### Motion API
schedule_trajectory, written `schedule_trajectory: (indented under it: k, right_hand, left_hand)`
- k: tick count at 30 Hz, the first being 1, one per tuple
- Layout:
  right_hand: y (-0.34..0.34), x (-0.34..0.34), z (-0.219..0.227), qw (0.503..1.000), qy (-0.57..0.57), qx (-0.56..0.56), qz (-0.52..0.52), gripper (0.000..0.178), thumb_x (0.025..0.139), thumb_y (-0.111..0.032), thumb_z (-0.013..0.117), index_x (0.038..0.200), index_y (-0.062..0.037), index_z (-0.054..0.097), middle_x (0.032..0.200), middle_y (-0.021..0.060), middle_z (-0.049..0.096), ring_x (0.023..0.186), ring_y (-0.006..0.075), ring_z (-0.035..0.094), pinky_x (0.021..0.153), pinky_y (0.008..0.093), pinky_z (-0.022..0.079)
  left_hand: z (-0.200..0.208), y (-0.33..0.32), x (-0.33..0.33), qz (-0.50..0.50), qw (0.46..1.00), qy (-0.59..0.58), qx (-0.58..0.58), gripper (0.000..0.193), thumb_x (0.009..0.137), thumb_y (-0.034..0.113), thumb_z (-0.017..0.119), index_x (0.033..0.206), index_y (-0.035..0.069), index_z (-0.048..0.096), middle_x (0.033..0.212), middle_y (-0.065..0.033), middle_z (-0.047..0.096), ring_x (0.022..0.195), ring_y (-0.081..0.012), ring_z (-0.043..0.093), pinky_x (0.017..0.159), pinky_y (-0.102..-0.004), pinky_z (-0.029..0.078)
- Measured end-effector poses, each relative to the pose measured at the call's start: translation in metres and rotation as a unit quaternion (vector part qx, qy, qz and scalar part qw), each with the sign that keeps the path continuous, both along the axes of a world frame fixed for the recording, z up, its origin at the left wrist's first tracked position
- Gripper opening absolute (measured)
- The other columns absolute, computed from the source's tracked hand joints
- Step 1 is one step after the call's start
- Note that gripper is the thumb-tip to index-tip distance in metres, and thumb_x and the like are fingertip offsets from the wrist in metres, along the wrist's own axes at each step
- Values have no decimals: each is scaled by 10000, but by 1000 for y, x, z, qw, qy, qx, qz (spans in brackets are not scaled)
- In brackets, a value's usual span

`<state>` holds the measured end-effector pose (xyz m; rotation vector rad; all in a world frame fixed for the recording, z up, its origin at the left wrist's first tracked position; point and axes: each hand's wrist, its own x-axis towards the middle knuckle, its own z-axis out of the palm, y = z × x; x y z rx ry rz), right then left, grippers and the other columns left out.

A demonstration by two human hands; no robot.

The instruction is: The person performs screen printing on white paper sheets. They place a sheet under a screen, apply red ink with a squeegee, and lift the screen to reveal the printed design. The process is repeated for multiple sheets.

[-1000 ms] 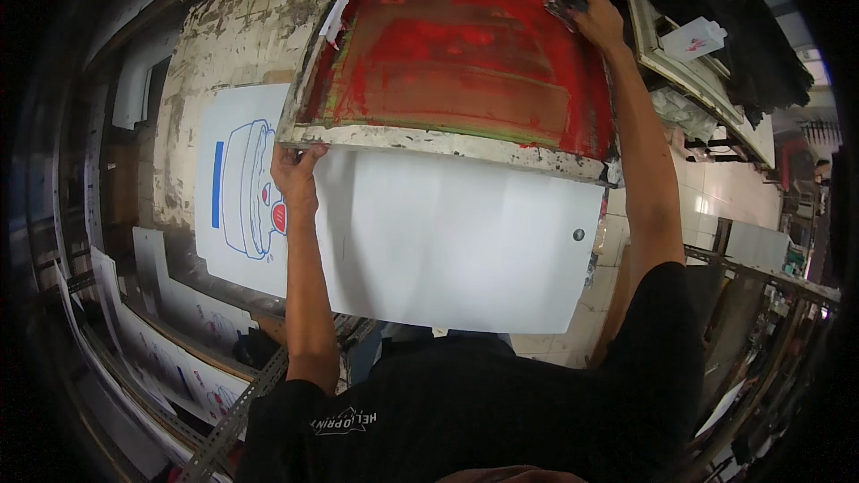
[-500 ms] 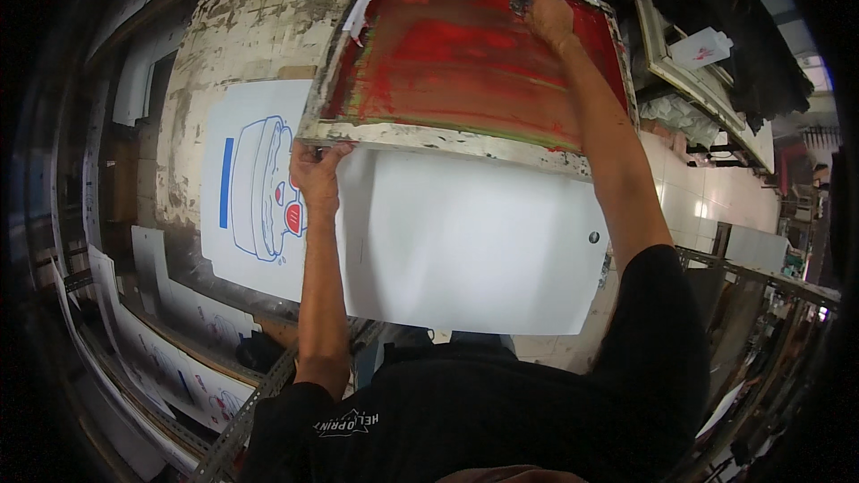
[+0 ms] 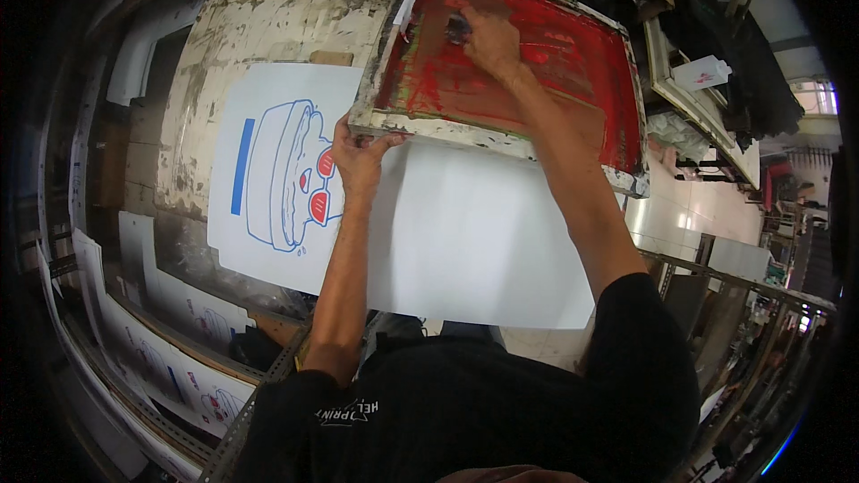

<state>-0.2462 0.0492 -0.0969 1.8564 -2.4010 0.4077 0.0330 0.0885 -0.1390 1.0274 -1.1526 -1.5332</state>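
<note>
A wooden-framed printing screen with a mesh smeared in red ink lies over a large white sheet. My left hand is closed round the near left corner of its frame, the thumb along the near rail. On the inked mesh, my right hand grips a dark squeegee, mostly covered by the fingers. Left of the frame, the sheet's uncovered part carries a blue-outlined drawing with red patches and a blue bar. The screen hides the sheet's far right part.
Beneath the sheet is a worn, paint-flaked board. Printed sheets stand in a metal rack at the lower left. A white bottle lies on a frame at the right. Dark cloth or plastic hangs beyond it.
My right hand has moved left across the mesh with the squeegee, and the red ink pattern differs. My left hand stays on the frame corner. The whole view has shifted slightly.
</note>
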Motion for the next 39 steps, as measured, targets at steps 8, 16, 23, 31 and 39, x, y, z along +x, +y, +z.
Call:
schedule_trajectory:
  k: [8, 16, 23, 31, 39]
  right_hand:
    - [17, 11, 23, 997, -62, -2, -53, 479, 740, -126, 703, 1199, -150, 569, 1043, 145, 669, 985, 342, 638, 815, 485, 506]
    - [29, 17, 16, 993, -68, 63, 66, 468, 777, -130, 673, 1233, -171, 574, 1142, 129, 653, 1071, 354, 597, 882, 463, 486]
    - [57, 9, 43, 976, -151, -47, -149, 474, 767, -208, 718, 1186, -32, 583, 1037, 213, 671, 994, 382, 631, 872, 456, 481]
    - [100, 7, 59, 947, -239, -147, -157, 493, 771, -210, 724, 1191, -10, 560, 1068, 236, 661, 1010, 406, 629, 863, 463, 492]
    - [108, 72, 88, 970, -35, -241, 1, 490, 740, -150, 728, 1209, -112, 590, 1013, 148, 685, 922, 355, 656, 835, 400, 515]
  left_hand:
    - [-13, -2, 4, -6, 997, -79, 0, 745, 594, -53, 849, 1233, -47, 466, 1094, -93, 618, 954, -139, 557, 847, -258, 449]
    - [-23, -5, 6, -14, 998, -58, -12, 772, 582, -2, 876, 1234, -41, 466, 1056, -79, 613, 866, -122, 515, 791, -249, 433]
    - [-19, -4, 5, -9, 995, -91, -28, 736, 562, 25, 898, 1182, -36, 506, 1010, -63, 614, 844, -126, 499, 756, -256, 435]
    - [1, -6, 4, -11, 995, -87, -53, 729, 579, 58, 905, 1179, -52, 507, 984, -80, 628, 830, -131, 511, 743, -256, 451]
    - [61, -19, -19, 25, 989, -88, -120, 591, 637, 89, 890, 1089, -58, 539, 935, -91, 640, 819, -130, 567, 730, -247, 479]
